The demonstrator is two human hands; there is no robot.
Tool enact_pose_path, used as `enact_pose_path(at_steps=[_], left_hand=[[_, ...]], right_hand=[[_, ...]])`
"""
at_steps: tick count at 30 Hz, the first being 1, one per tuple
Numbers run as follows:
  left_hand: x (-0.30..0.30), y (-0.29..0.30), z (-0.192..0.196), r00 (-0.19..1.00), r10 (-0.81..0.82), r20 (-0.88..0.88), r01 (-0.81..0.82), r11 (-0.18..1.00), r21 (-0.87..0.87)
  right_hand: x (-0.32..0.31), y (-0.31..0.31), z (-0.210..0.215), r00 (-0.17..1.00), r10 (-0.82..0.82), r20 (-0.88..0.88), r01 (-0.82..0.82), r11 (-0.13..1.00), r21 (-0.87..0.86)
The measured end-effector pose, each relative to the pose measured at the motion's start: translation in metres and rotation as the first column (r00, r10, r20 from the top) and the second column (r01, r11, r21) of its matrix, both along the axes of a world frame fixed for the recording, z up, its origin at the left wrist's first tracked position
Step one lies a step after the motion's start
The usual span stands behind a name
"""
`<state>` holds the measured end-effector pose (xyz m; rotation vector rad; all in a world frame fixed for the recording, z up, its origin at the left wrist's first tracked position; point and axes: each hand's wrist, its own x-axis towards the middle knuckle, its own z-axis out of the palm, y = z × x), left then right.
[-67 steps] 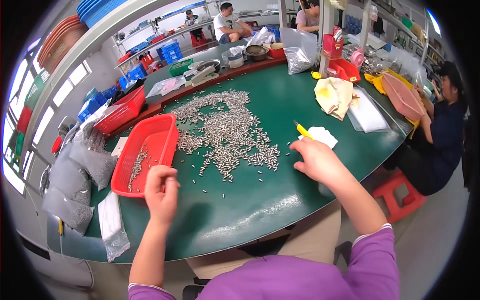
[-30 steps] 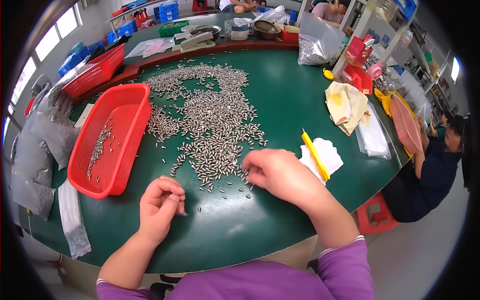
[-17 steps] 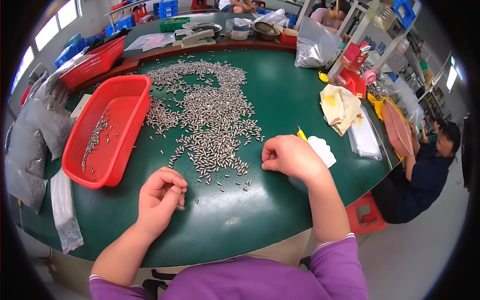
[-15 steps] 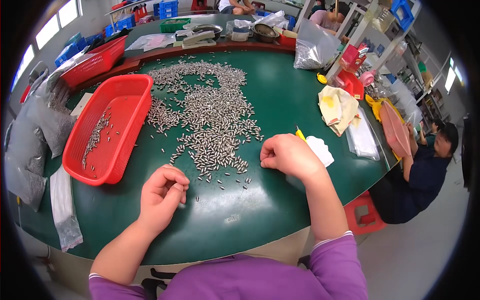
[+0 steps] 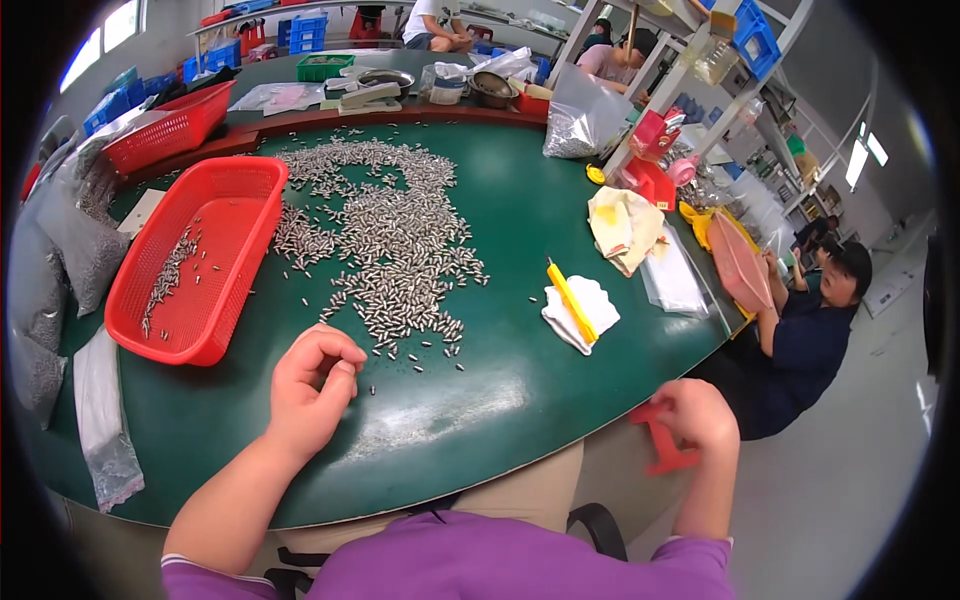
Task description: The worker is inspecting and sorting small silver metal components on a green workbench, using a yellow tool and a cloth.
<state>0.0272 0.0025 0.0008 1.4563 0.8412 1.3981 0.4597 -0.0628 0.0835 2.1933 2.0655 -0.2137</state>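
Note:
A heap of small silvery, bullet-shaped metal parts (image 5: 400, 255) spreads over the green tabletop. Just off its near edge is my left hand (image 5: 312, 385), fingers curled and the thumb against them; whatever lies inside is hidden. My right hand (image 5: 697, 412) hangs beyond the table's right edge, in front of a red stool (image 5: 668, 450). Its fingers are bent inward and a little blurred, and their contents do not show. A yellow pen-like tool (image 5: 572, 302) rests across a white cloth (image 5: 595, 310). One loose part lies left of the cloth.
On the left stands a red basket (image 5: 195, 300) with some parts inside, beside filled plastic bags (image 5: 85, 235). A yellowish cloth (image 5: 625, 228) and clear bags (image 5: 672, 275) lie at right. A co-worker (image 5: 815, 320) sits beyond, holding a pink tray (image 5: 738, 265).
My right hand has swung right and toward me, from beside the heap to past the table edge, uncovering the yellow tool and white cloth. The view has turned right; my left hand stays near the heap.

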Motion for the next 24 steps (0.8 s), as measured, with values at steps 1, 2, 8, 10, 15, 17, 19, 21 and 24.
enact_pose_path(at_steps=[1,2,8,10,15,17,19,21,24], left_hand=[[0.001,-0.001,0.000,1.000,0.000,-0.024,0.000,1.000,0.009],[0.002,0.000,-0.001,0.999,0.008,-0.033,-0.007,1.000,0.028],[-0.005,-0.002,-0.005,0.998,0.061,-0.028,-0.059,0.996,0.059],[0.000,0.000,-0.006,0.996,0.073,-0.042,-0.070,0.994,0.080],[-0.003,0.001,-0.005,0.983,0.150,-0.104,-0.134,0.980,0.148],[-0.004,0.001,-0.002,0.984,0.143,-0.104,-0.127,0.981,0.149],[-0.006,0.001,0.000,0.982,0.141,-0.122,-0.116,0.975,0.191],[-0.008,0.002,0.000,0.982,0.134,-0.134,-0.106,0.974,0.198],[-0.010,0.003,0.001,0.980,0.136,-0.142,-0.106,0.974,0.202]], right_hand=[[0.009,-0.017,0.003,0.996,-0.094,-0.007,0.094,0.989,0.110],[0.013,-0.018,0.007,0.993,-0.111,-0.043,0.118,0.970,0.212],[-0.062,0.047,-0.011,0.924,0.271,-0.269,-0.064,0.805,0.590],[-0.074,0.074,-0.023,0.938,0.292,-0.188,-0.133,0.803,0.580],[-0.085,0.118,-0.040,0.989,0.138,-0.053,-0.106,0.914,0.393],[-0.068,0.139,-0.050,0.980,0.106,-0.170,-0.021,0.898,0.440],[-0.066,0.154,-0.047,0.950,0.054,-0.306,0.073,0.918,0.390],[-0.064,0.169,-0.055,0.908,0.125,-0.400,0.062,0.904,0.422],[-0.078,0.192,-0.069,0.864,0.184,-0.469,0.147,0.799,0.583]])
